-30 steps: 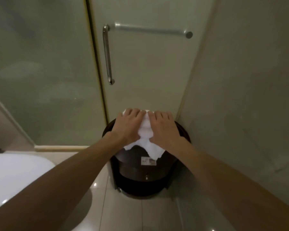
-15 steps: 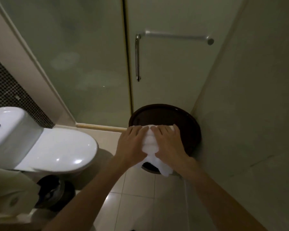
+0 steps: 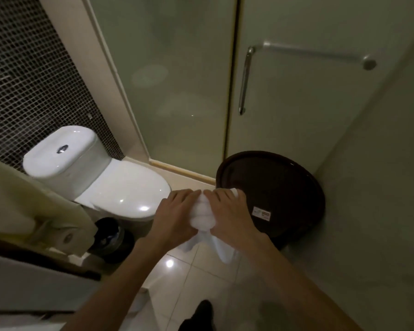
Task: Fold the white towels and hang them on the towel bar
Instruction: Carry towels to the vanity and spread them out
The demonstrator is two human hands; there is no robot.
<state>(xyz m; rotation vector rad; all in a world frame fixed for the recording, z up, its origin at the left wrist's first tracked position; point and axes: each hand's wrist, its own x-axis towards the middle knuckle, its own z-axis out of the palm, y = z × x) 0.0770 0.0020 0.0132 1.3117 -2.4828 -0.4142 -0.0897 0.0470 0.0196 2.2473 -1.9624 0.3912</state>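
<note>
Your hands have slid from the top of the dark round stand (image 3: 285, 182) to its near-left rim. Your left hand (image 3: 177, 216) and right hand (image 3: 230, 216) both curl over the white towel (image 3: 201, 216), gripping it bunched between them, probably to keep the fold together; its tail hangs below. Beyond, the towel bar (image 3: 313, 52) on the glass door carries nothing yet.

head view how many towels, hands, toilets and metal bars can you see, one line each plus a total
towels: 1, the white towel, gripped by both hands
hands: 2, left hand, right hand
toilets: 1, the toilet
metal bars: 2, towel bar, door handle
total: 6
</note>
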